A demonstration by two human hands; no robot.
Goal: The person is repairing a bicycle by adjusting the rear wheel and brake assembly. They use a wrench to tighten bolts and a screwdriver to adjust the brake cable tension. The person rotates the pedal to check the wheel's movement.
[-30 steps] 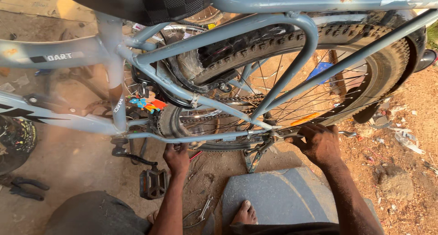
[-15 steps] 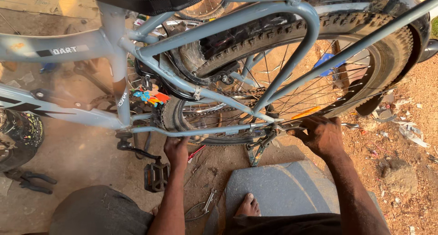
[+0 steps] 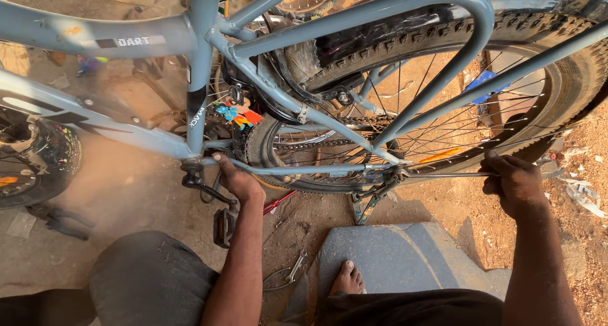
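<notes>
Plainly the biggest thing here is the grey-blue bicycle frame (image 3: 354, 22), standing upright with its knobby rear wheel (image 3: 506, 91) filling the space above and beyond both hands. The lower frame tube (image 3: 304, 169) runs level from the fingers of one hand toward those of the other. The left hand (image 3: 235, 179) has its fingers curled round this tube close to the crank, seemingly to steady the bicycle. The right hand (image 3: 516, 181) is closed in a fist on the end of a long thin tool handle (image 3: 449, 174), which reaches from its fingers leftward to the rear axle (image 3: 396, 172); a grip so far out on the handle looks chosen for leverage. Below the right fingers lies a flat grey stone slab (image 3: 405, 262), a bare foot (image 3: 348, 278) resting on its near edge (the slab leaves only a modest gap under the handle for swinging downward). Just below the left fingers hangs the black pedal (image 3: 223, 226). Between the two forearms, on the dirt, lie pliers (image 3: 288, 275) and a red-handled tool (image 3: 278, 201), well clear of either hand.
</notes>
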